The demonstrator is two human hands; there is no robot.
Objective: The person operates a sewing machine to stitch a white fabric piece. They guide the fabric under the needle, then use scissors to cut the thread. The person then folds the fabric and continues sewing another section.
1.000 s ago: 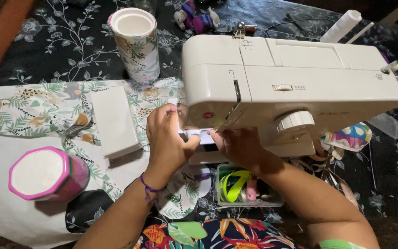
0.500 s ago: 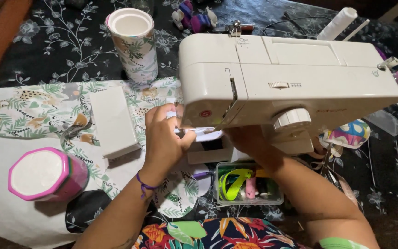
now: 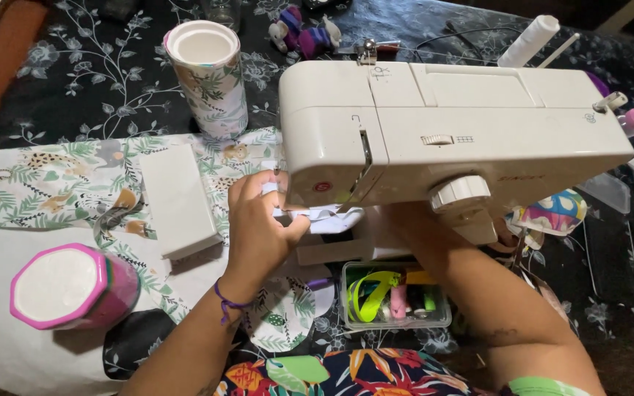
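1. Cream plastic dominates: a sewing machine [image 3: 449,139] stands across the worktop [image 3: 75,81], its head overhanging a small piece of white fabric [image 3: 322,217] under the needle area.
2. Dark floral cloth covers the worktop; a jungle-print fabric [image 3: 38,183] with leopards and leaves lies spread to the left, a white rectangular box [image 3: 177,198] resting on it.
3. Guiding well here looks to mean keeping the white fabric flat and taut, fingertips beside the needle path, never in it.
4. At the machine's left end, the left hand [image 3: 258,227] curls over the white fabric, thumb and fingers pinching its edge.
5. Behind the machine body, the right hand is hidden; only the forearm shows, so its grip cannot be told.
6. Smaller items: a pink-rimmed container [image 3: 67,286] at near left, a leaf-print cup [image 3: 207,77] at the back, a clear tray of clips [image 3: 394,293] before the machine, and a white thread spool [image 3: 526,40].
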